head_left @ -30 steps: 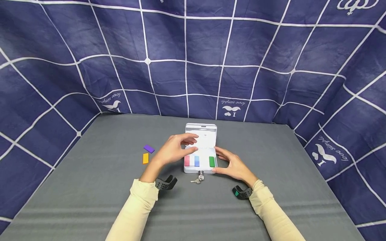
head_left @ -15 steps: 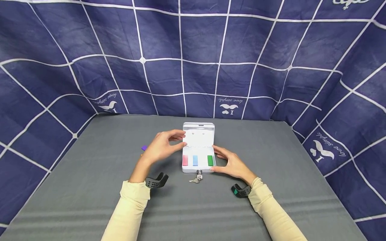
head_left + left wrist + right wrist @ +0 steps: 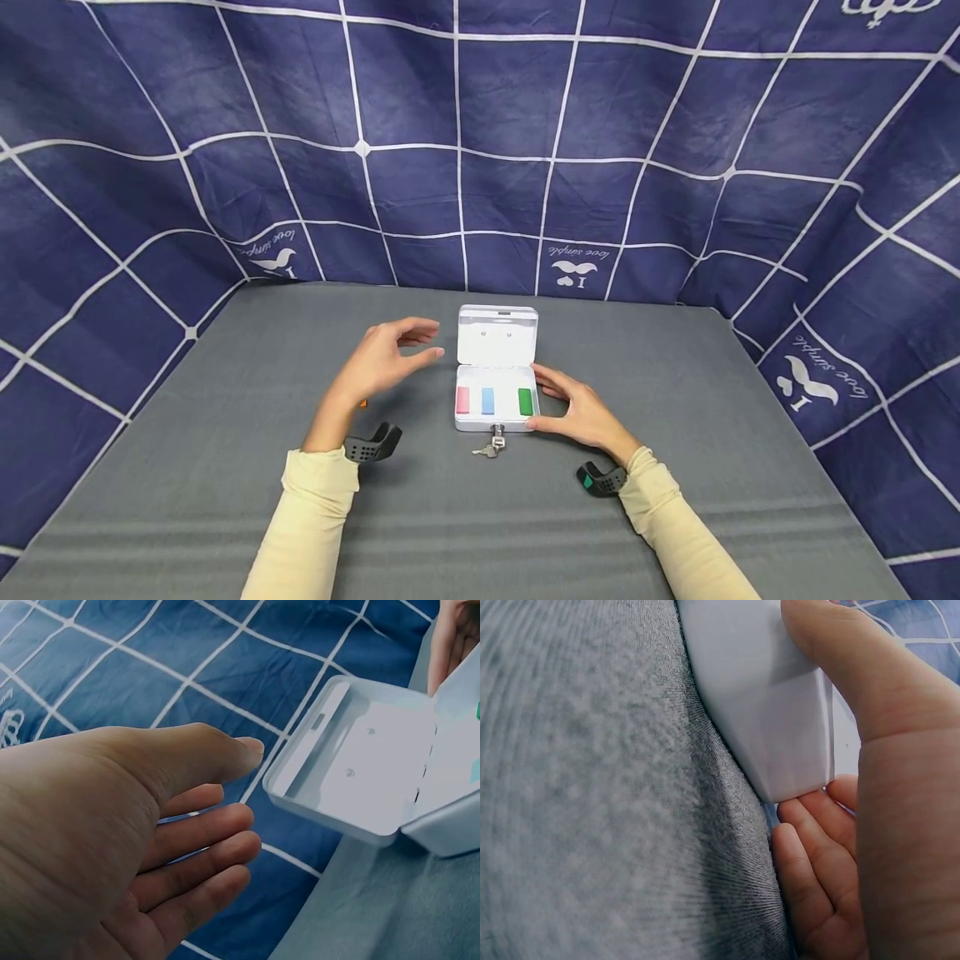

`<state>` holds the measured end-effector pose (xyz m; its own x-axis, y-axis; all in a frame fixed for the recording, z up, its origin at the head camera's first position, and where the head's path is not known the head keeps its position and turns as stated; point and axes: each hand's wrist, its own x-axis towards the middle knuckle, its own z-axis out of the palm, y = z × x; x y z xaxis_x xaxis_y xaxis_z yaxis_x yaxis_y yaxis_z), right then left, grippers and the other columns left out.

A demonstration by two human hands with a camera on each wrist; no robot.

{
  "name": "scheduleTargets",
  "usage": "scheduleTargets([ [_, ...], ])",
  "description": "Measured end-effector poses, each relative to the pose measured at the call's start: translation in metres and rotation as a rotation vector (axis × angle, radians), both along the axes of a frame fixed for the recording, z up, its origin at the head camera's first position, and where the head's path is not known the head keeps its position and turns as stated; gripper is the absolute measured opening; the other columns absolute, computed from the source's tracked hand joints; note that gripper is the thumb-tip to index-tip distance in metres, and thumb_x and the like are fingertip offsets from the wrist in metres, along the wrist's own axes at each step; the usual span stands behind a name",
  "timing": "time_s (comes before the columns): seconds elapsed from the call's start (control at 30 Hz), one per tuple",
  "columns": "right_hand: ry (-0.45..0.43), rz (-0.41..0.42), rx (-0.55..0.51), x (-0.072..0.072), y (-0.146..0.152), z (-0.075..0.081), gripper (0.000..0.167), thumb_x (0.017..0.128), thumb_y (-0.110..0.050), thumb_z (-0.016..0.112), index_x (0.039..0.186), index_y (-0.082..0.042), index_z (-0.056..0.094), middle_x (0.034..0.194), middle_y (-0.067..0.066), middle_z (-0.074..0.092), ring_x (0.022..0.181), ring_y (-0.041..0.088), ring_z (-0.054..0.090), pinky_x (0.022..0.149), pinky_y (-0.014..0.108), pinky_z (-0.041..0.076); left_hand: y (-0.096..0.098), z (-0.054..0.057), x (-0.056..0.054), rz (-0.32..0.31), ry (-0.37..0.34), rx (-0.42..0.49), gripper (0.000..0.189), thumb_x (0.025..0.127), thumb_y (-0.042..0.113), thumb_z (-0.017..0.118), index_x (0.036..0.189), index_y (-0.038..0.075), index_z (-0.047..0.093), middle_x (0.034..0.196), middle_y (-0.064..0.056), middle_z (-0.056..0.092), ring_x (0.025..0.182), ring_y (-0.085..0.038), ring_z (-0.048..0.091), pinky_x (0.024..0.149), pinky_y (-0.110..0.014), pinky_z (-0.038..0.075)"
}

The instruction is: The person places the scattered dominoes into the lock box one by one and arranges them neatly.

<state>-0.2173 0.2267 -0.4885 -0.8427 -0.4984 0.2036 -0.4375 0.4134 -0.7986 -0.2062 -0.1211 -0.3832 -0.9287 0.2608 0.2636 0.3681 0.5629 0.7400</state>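
Note:
A white lockable cash box (image 3: 497,425) stands with its lid (image 3: 497,343) raised. Pink (image 3: 462,400), light blue (image 3: 488,401) and green (image 3: 525,402) flat blocks lie spaced apart inside it. My right hand (image 3: 579,410) holds the box's right side, thumb at the front corner and fingers further back; the right wrist view shows the thumb (image 3: 821,630) against the white wall. To the left of the box, my left hand (image 3: 382,358) is in the air with nothing in it, its thumb (image 3: 217,754) apart from the loosely bent fingers.
Keys (image 3: 489,451) hang from the lock at the box's front. An orange piece (image 3: 363,403) peeks out beside my left wrist, mostly hidden. Blue checked cloth (image 3: 420,200) rises behind the grey tabletop (image 3: 480,533).
My left hand has moved left, from over the box to beside it, and now covers the purple piece and most of the orange one. My right hand stays at the box.

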Motion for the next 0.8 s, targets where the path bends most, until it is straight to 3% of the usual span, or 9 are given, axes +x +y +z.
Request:
scheduleTargets([
  [0.53,0.02,0.004,-0.009,-0.002,0.002,0.0,0.088,0.079,-0.022,0.092,0.154,-0.011,0.048,0.152,0.011,0.055,0.133,0.028,0.059,0.112,0.03,0.046,-0.028,-0.011,-0.009,0.062,-0.039,-0.027,0.043,0.094,0.021,0.078,0.132,0.003,0.067,0.128,-0.018,0.07,0.116,-0.033,0.069,0.103,-0.05,0.053],
  [0.8,0.015,0.014,-0.007,-0.004,0.0,-0.001,0.088,0.08,-0.024,0.091,0.155,-0.01,0.047,0.152,0.012,0.055,0.134,0.028,0.059,0.112,0.03,0.046,-0.05,-0.019,-0.012,0.133,-0.103,-0.131,0.047,0.097,0.025,0.074,0.136,0.001,0.064,0.133,-0.02,0.067,0.122,-0.037,0.065,0.106,-0.052,0.05],
])
